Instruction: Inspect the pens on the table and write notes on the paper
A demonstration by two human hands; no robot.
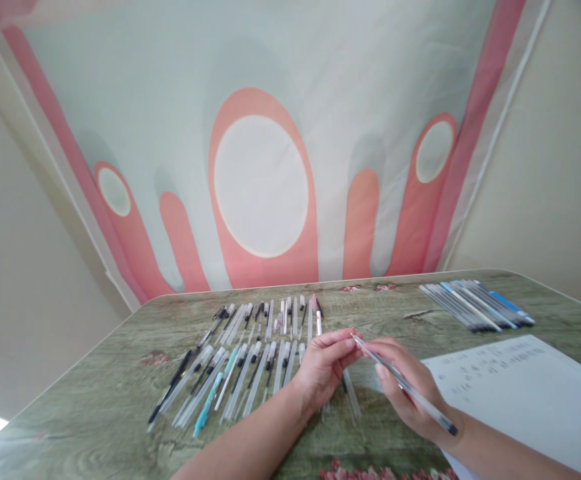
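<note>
A clear-barrelled pen (420, 399) with a dark end cap slants across my right hand (407, 383), which is closed around its barrel. The pen's narrow tip points up and left, to the fingertips of my left hand (325, 367). Those left fingers are pinched together at the tip; any small part between them is too small to make out. Just left of my left hand lie disassembled pens (255, 377) in two rows, with clear barrels, dark refills and caps. A turquoise pen (209, 405) is among them. My left hand and forearm partly cover the nearer row.
At the back right, a row of assembled pens (475, 305) lies side by side, one with a blue barrel. A white sheet of paper (535, 407) with handwriting lies by my right forearm. The wood-patterned table (95, 393) meets a pink and grey backdrop (265, 267) behind.
</note>
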